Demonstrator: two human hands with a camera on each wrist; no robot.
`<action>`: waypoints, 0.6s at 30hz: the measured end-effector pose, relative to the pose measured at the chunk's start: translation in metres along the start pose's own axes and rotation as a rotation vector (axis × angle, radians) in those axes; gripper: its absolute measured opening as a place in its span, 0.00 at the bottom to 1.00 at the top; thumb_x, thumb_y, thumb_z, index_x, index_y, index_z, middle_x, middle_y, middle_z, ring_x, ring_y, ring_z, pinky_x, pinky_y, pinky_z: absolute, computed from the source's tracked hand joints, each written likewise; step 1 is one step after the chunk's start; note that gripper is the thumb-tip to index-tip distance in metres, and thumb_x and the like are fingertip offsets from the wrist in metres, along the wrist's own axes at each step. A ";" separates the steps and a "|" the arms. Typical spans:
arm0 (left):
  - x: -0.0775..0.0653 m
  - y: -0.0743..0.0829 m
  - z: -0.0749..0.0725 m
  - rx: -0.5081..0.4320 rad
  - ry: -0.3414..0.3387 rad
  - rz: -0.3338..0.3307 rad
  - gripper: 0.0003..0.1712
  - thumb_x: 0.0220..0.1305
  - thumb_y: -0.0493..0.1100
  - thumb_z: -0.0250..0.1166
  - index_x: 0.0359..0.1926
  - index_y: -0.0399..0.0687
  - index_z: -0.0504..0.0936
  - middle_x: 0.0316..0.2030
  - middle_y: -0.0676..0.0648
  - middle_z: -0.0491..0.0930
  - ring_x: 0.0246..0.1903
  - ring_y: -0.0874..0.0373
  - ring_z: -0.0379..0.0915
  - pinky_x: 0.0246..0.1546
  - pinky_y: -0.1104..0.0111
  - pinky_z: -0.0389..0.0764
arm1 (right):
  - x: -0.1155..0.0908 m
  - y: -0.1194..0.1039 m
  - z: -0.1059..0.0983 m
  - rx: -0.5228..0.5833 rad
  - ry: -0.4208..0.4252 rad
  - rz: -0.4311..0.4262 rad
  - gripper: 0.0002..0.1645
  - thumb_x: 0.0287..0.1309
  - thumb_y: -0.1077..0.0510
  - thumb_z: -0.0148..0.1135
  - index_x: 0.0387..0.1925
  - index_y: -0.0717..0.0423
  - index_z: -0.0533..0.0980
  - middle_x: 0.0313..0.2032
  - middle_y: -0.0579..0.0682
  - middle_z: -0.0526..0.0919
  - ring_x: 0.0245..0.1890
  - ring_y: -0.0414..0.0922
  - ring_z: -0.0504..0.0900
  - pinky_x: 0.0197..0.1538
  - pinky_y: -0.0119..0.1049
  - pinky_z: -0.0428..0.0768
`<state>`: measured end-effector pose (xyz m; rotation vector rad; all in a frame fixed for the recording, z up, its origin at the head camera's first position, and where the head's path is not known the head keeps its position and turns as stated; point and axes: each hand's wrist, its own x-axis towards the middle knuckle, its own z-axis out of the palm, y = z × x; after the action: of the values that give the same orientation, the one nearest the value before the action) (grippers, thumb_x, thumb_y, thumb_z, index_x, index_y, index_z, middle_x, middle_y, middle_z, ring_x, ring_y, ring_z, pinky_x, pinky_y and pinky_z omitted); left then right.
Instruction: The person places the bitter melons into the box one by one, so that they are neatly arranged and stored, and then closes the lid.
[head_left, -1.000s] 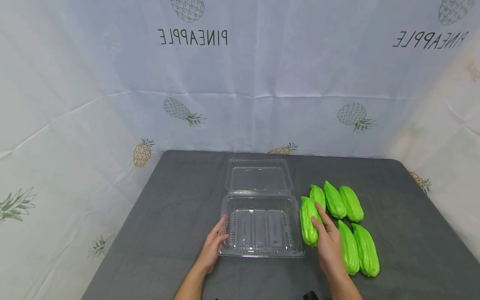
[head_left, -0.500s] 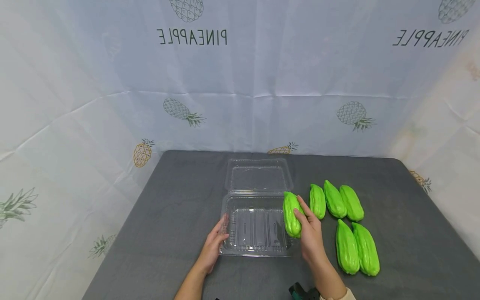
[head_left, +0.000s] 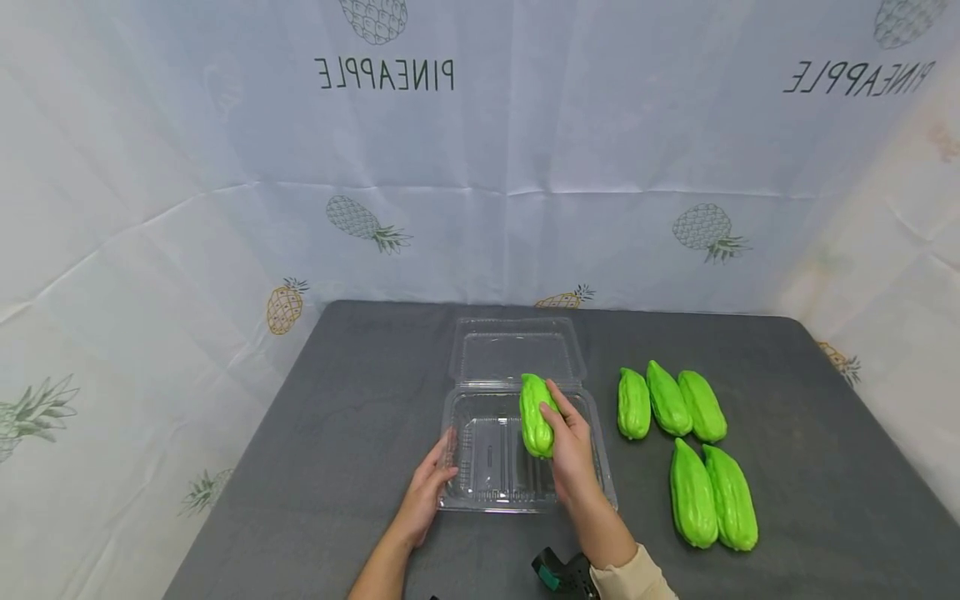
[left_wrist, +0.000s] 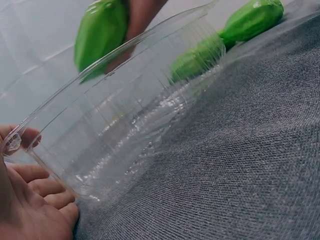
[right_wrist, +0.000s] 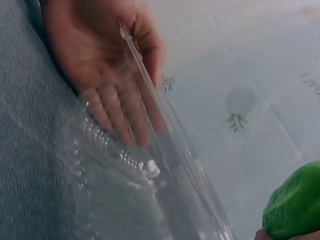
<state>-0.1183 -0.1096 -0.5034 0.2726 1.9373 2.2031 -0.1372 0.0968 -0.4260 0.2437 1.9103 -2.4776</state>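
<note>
A bright green, ridged bitter melon (head_left: 536, 417) is held upright by my right hand (head_left: 567, 437), thumb on one side and fingers on the other. It hangs over the clear plastic clamshell container (head_left: 480, 505), whose lid (head_left: 517, 350) lies folded back behind the base. My left hand (head_left: 426, 492) grips the container's left side. In the left wrist view the thumb hooks over the rim while the fingers (left_wrist: 50, 192) lie along the outer wall. The right wrist view catches the held melon (right_wrist: 295, 205) at its lower right corner.
Right of the container, three bitter melons (head_left: 667, 398) lie in a back row, with two more (head_left: 693, 493) in front. A dark grey cloth (head_left: 360, 375) covers the table. Behind hangs a white curtain (head_left: 480, 150) with pineapple prints. A black device (head_left: 562, 575) sits at the right wrist.
My right hand has carried the bitter melon leftward, from beside the other melons to above the container's base. The left hand has stayed on the container's side.
</note>
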 end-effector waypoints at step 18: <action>0.001 0.004 0.003 0.005 0.005 -0.053 0.33 0.70 0.37 0.43 0.70 0.30 0.43 0.72 0.34 0.39 0.71 0.43 0.30 0.54 0.91 0.52 | -0.003 0.022 0.046 -0.058 -0.030 -0.005 0.30 0.66 0.60 0.47 0.68 0.57 0.58 0.63 0.64 0.64 0.51 0.46 0.72 0.42 0.28 0.75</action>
<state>-0.1187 -0.1074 -0.4988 0.2136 1.9296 2.1682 -0.1379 0.0463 -0.4352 0.2003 1.9701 -2.4099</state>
